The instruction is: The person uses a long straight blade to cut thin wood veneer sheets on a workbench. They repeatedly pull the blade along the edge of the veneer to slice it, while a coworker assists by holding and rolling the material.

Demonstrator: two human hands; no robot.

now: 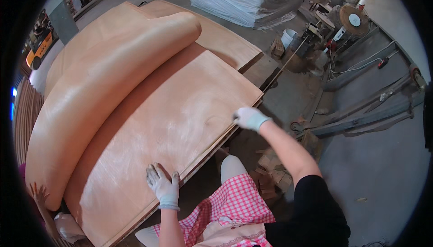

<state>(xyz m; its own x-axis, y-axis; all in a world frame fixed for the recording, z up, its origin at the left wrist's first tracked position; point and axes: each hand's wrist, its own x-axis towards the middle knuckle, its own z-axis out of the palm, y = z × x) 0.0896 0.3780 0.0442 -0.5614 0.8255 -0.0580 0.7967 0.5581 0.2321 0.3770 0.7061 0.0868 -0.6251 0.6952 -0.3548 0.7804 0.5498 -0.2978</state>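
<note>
Seemingly midway, with upper sheet (108,82) curled back, lower sheet (167,120) only partly bared, left hand (163,187) spread there, empty, right hand (250,118) half-curled, grip unclear.

White-gloved hands (251,118), black sleeve (315,202), pink-and-white checked apron (241,195)

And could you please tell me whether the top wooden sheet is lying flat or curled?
Curled: the top sheet bends back in a broad roll, exposing the flat sheet beneath.

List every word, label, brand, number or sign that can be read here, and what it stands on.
No text can be read.
Flat wooden sheet: no lettering shows.
Brown disc with white centre: any print too small.
Orange machine: any markings too blurred.
</note>
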